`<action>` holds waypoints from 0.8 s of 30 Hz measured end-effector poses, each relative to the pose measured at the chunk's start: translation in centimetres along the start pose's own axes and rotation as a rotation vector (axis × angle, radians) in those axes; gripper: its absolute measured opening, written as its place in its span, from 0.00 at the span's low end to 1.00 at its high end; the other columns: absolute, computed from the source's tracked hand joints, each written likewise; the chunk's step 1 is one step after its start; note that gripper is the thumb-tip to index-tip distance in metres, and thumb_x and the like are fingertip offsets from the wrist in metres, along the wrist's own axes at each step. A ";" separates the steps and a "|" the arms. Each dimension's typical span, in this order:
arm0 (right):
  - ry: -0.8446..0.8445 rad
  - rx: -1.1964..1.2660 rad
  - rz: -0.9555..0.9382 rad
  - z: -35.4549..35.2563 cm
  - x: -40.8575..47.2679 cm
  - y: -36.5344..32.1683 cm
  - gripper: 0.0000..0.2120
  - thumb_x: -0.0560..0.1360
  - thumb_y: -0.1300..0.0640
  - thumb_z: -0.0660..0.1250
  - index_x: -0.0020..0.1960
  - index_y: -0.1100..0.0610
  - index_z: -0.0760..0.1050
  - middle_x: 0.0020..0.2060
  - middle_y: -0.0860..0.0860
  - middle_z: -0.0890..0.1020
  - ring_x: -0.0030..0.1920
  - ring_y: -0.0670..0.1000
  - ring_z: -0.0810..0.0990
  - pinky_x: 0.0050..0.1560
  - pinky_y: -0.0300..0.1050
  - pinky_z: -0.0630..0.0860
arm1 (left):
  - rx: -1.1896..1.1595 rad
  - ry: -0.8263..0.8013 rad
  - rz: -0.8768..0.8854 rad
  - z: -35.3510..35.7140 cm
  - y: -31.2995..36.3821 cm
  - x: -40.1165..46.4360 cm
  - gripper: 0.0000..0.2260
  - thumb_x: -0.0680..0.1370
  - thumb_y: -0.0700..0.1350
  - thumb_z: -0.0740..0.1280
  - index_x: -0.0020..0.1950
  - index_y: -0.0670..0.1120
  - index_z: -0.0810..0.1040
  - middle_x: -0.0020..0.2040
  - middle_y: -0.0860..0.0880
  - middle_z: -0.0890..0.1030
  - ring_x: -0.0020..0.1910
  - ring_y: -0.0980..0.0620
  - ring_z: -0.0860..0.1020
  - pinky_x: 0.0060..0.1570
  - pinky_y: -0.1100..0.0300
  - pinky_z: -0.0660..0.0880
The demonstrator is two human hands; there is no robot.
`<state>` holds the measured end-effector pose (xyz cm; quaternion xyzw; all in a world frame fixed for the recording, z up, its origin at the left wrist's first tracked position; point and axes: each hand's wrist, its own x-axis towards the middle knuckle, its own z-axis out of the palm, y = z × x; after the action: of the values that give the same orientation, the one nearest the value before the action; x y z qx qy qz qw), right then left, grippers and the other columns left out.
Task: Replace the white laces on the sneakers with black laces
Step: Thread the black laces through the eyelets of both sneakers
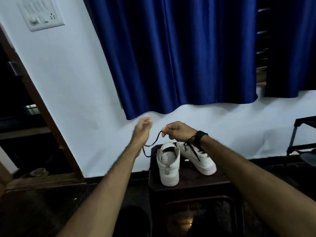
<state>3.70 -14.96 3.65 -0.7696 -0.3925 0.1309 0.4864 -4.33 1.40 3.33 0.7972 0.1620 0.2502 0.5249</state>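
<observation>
- Black lace [154, 141] is hanging in the air between both hands, above the two white sneakers, sagging in a loop to the left of the stool.
- Right hand [177, 131] is pinching one end of it between thumb and curled fingers, held high, probably to keep the lace off the shoes and find its free end.
- Left hand [142, 130] is blurred; fingers look loosely curled. Lace is running along that wrist, but I cannot tell whether the hand is actually gripping it.
- Near sneaker [168, 165] is standing upright, heel toward the person, tongue exposed. No lace of either colour is showing in it from here, so it is likely the one waiting for this lace.
- Far sneaker [196, 157] is lying tilted beside it, touching or nearly so, already carrying black lacing [191, 147] through its eyelets; looks done.
- Dark stool [188, 181] is holding both shoes at working height in front of the person.
- No white laces are in view.
- Judgement: roughly half done; next is evening up the lace and feeding a tip into the near sneaker's bottom eyelets.
</observation>
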 end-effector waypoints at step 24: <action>0.001 -0.505 -0.049 2.6 0.3 3.8 0.08 0.75 0.56 0.68 0.54 0.53 0.81 0.50 0.49 0.83 0.50 0.48 0.78 0.57 0.43 0.74 | 0.351 -0.035 -0.027 2.3 -3.3 0.0 0.09 0.79 0.41 0.63 0.48 0.45 0.83 0.54 0.49 0.83 0.54 0.49 0.80 0.55 0.61 0.74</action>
<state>4.19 -13.84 -0.81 -0.8571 -0.4310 0.0165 0.2817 -2.99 0.94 -0.47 0.8785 0.2048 0.1973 0.3839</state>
